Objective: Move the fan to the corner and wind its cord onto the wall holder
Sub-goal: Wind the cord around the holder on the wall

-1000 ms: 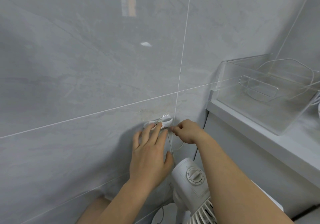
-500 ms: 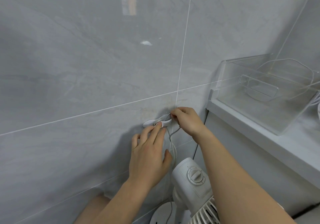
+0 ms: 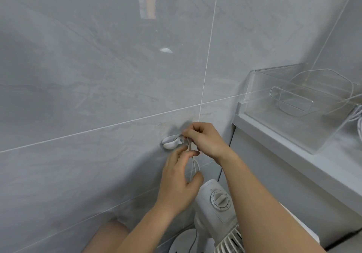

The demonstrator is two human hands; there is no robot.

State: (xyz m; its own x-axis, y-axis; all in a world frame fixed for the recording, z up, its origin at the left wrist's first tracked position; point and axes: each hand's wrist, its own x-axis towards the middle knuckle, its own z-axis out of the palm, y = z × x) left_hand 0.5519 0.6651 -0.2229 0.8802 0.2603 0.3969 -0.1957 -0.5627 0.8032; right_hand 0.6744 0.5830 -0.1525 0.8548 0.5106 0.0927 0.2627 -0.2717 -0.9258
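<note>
At the bottom of the view, nearest the person, stands the white plastic pedestal fan [image 3: 218, 209] with its round dial on top and slatted grille below, set close against the grey tiled wall [image 3: 98, 76] beside a pale grey cabinet [image 3: 274, 174]; it looks already parked in its corner, so the winding is the step in hand. Just above it the left hand [image 3: 179, 184] hovers with fingers loosely spread and only slightly curled, gripping nothing firmly, thumb near the hanging loop of thin white cord [image 3: 195, 167], apparently to steady the slack and keep it off the fan. Higher up, the right hand [image 3: 205, 141] has its fingers pinched on the cord, right at the small white two-pronged plastic wall holder [image 3: 171, 142], likely guiding a turn around the prongs. The hand hides the right end of the holder, so how many turns are on cannot be told. Farther right, on the cabinet's top ledge, sits a clear plastic bin [image 3: 305, 104] with a handle cut-out, well apart from the work and not in the way.
</note>
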